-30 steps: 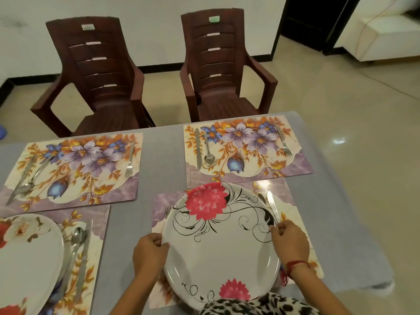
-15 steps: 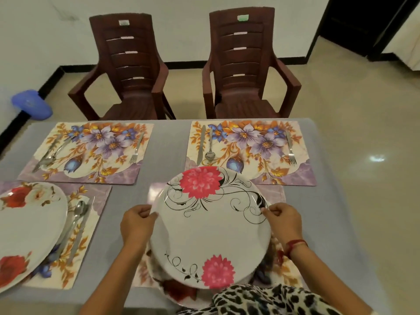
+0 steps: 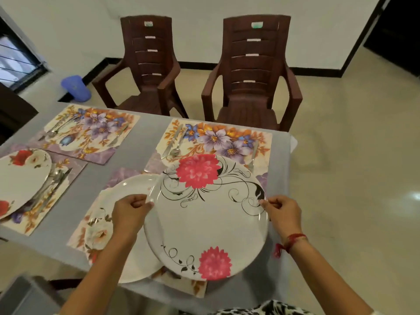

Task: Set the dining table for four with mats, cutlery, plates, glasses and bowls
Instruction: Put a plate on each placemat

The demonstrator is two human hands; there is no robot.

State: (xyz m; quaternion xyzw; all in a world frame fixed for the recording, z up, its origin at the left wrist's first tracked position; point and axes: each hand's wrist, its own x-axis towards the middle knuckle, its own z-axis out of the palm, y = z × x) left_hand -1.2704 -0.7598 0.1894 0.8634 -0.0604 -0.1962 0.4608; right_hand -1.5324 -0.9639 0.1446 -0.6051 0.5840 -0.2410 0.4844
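Over the near mat (image 3: 123,177), seen from the head camera, the left hand (image 3: 130,209) and right hand (image 3: 281,212) pinch opposite rims of the pink-flowered plate (image 3: 204,219), which overlaps a second plate (image 3: 136,185). That fingertip hold might slip, or the plate could land on the far mat's (image 3: 218,137) fork (image 3: 252,155).

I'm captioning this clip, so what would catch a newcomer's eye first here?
The large white plate with pink flowers stands out, pinched at its rim by the left hand and right hand, over another plate on the near mat. Beyond the table stand two brown chairs.
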